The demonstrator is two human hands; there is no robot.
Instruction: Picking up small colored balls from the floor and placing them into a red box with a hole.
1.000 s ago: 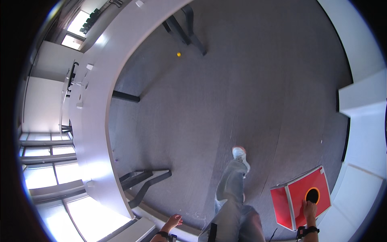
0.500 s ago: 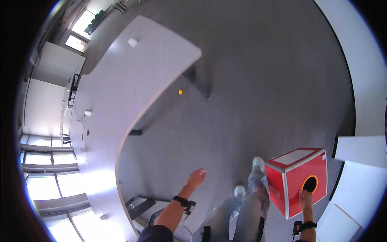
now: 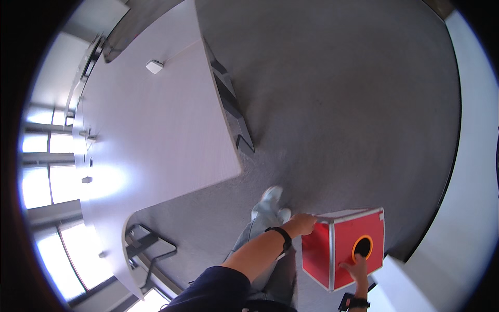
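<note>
A red box with silver metal edges and a round, orange-rimmed hole in one face is held off to my right side. My right hand grips it at the hole, the thumb lying on the red face and the other fingers partly hidden in the opening. Across my body reaches my left arm, and my left hand holds the box by its upper left edge. Some of its fingers are hidden from view. Dark bands with small devices circle both wrists.
A long pale table with curved edges fills the left side, a small white block on it. Dark table legs stand beneath its edge. A white wall or panel runs along the right. My shoe is on the grey floor.
My left hand has moved right, from hanging free to the box's edge. The box sits further left in view, still in my right hand. The view has shifted along the table; the yellow object left view.
</note>
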